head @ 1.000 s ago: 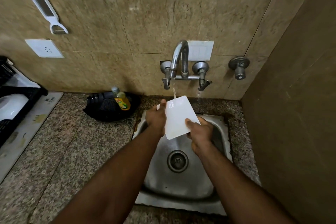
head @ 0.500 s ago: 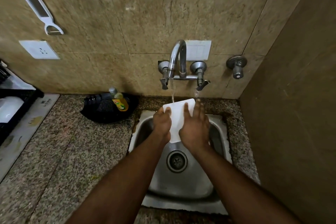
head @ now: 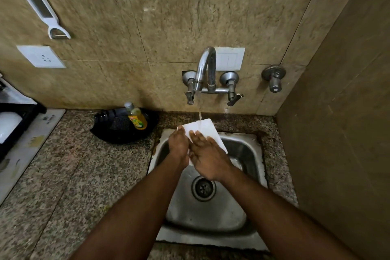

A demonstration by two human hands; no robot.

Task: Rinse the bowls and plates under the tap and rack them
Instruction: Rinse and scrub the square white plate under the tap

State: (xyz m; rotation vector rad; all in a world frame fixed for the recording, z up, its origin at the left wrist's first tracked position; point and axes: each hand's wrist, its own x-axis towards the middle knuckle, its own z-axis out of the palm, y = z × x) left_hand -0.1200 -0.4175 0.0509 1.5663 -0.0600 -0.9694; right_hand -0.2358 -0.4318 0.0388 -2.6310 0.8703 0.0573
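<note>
A white rectangular plate (head: 207,132) is held over the steel sink (head: 251,150), its far edge under the stream of water falling from the tap (head: 205,67). My left hand (head: 178,146) grips the plate's left edge. My right hand (head: 207,157) lies flat on the plate's face with straight fingers, covering its near half. At the far left a black dish rack (head: 12,120) holds a white dish (head: 7,126).
A black pan (head: 122,129) with a yellow dish-soap bottle (head: 136,117) sits on the granite counter (head: 69,171) left of the sink. A wall socket (head: 41,57) and a white peeler (head: 40,4) hang on the tiled wall. A side wall stands close on the right.
My right hand moved from gripping the plate's lower right edge onto its face, then slid leftwards across it. The plate tilted and stayed under the stream.
</note>
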